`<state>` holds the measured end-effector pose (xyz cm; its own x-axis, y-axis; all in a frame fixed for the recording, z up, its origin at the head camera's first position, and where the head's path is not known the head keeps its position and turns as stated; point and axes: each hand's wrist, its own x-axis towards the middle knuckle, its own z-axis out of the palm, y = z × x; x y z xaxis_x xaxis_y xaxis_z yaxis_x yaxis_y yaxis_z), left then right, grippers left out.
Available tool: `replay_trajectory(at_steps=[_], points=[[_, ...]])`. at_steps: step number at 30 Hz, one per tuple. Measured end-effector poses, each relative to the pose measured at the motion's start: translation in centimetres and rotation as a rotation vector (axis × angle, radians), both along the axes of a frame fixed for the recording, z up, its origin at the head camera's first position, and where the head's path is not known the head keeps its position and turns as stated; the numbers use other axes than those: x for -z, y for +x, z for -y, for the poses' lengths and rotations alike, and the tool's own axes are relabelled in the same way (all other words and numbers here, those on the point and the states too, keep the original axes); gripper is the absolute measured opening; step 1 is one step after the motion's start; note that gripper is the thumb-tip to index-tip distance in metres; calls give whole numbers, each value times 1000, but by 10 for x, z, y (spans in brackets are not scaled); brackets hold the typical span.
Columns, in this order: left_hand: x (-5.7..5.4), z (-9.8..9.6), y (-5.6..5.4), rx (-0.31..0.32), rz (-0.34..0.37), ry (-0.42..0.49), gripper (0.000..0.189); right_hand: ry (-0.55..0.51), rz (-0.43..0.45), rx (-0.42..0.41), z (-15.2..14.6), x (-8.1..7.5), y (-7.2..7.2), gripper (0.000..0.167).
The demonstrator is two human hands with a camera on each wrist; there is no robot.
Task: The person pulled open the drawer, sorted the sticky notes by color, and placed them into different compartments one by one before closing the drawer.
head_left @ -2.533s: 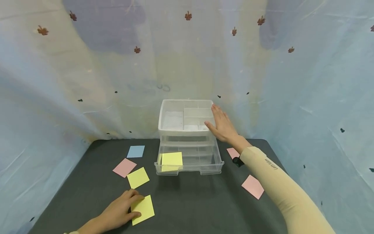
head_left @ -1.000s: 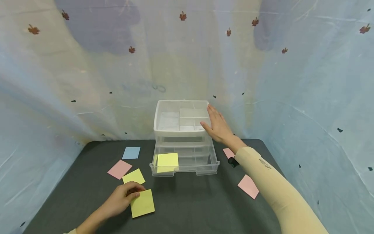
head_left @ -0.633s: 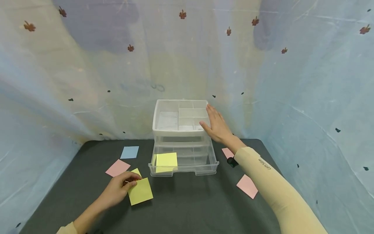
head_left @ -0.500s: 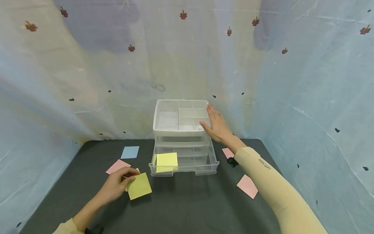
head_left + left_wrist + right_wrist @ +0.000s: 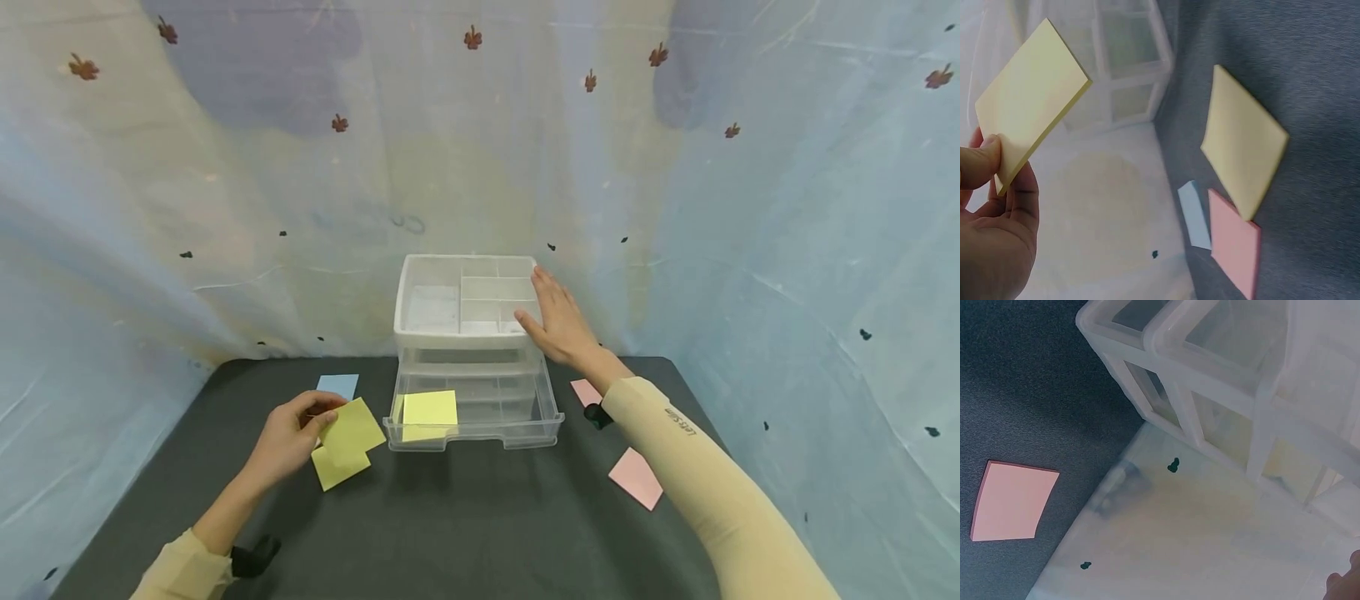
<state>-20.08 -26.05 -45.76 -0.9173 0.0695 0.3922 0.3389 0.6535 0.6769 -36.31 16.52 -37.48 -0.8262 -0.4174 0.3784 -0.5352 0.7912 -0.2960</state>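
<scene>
My left hand (image 5: 288,437) pinches a yellow sticky-note pad (image 5: 354,427) by one corner, thumb in front, raised above the table left of the drawer. The left wrist view shows this held pad (image 5: 1032,90) tilted, with a second yellow pad (image 5: 1244,140) lying beneath on the table. My right hand (image 5: 564,329) rests with straight fingers on the right rim of a white plastic drawer organizer (image 5: 427,341). Its clear lower drawer (image 5: 517,435) is pulled out, holding a yellow pad (image 5: 431,408) at its left side. In the right wrist view only fingertips (image 5: 1344,586) show.
On the dark table (image 5: 465,525), a blue pad (image 5: 339,385) lies back left. A pink pad (image 5: 1233,240) beside it is hidden by my left hand in the head view. Two more pink pads (image 5: 636,478) lie on the right. A patterned curtain (image 5: 480,167) hangs behind.
My left hand took the near yellow pad off the table, lifted it and carried it away from me, over the other yellow pad toward the drawer's left side. My right hand stayed on the organizer.
</scene>
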Motion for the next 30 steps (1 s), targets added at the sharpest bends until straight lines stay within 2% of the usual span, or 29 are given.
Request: replay_trajectory(at_steps=[6,13,18,30], points=[[-13,-3,-8,-27,-44,8,19,-12,-1,-6,0,0,0,80],[-31,-9,-17,-20,-82,44,19,-11,-5,-4,0,1,-2,80],[-44,-14,-22,-32,-126,29,17,-11,-5,-6,-1,1,-2,80],[-70,-22,-31,-35,-147,87,18,-6,-7,5,0,1,-1,80]])
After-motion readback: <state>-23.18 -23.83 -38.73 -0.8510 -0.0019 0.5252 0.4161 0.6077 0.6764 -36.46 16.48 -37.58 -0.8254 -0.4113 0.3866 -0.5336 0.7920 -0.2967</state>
